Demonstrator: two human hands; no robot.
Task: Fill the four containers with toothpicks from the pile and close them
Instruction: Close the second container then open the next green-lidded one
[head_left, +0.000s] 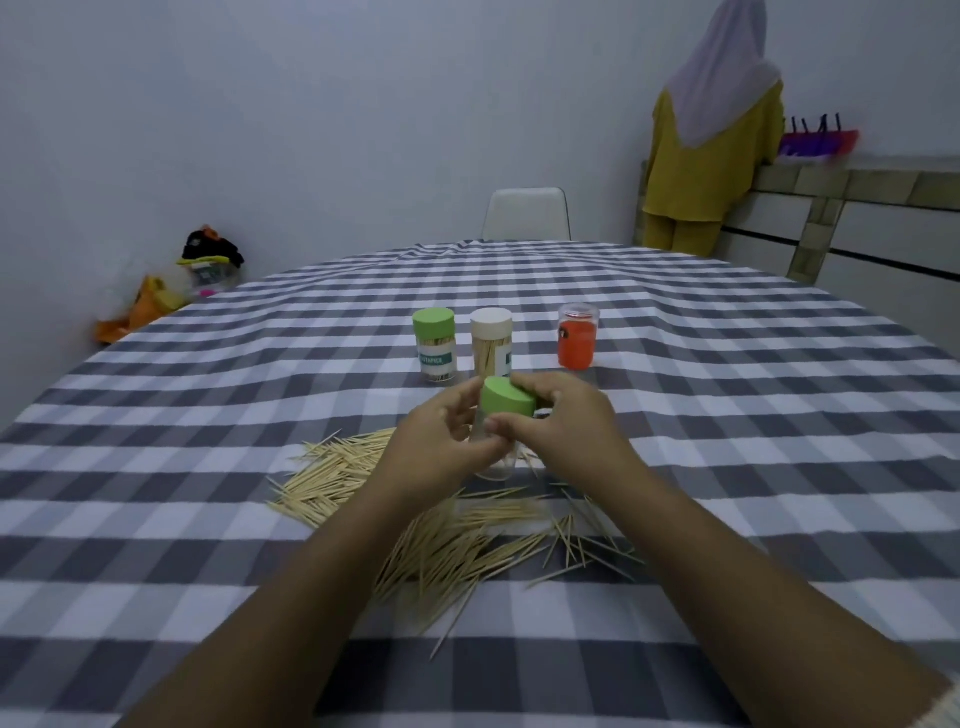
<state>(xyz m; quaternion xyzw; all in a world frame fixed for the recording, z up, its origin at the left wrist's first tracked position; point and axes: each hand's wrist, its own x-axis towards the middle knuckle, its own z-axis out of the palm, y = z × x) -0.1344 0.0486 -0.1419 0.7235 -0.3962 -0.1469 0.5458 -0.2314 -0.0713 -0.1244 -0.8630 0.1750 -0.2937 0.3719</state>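
Observation:
A clear container (497, 467) stands on the table's checked cloth (208, 415), mostly hidden behind my hands. My left hand (441, 441) grips its body. My right hand (566, 421) holds its green lid (506, 399), which sits tilted on top. A pile of toothpicks (457, 540) lies spread on the cloth under my forearms and to the left. Behind stand a green-lidded container (435, 345) and a white-lidded container (491, 343), both closed with toothpicks inside, and an orange container (577, 336) with a clear lid.
A white chair (527, 214) stands at the table's far side. A person in yellow clothes (711, 135) stands at a counter (857, 208) at the back right. Bags (171, 291) lie on the floor at the left wall.

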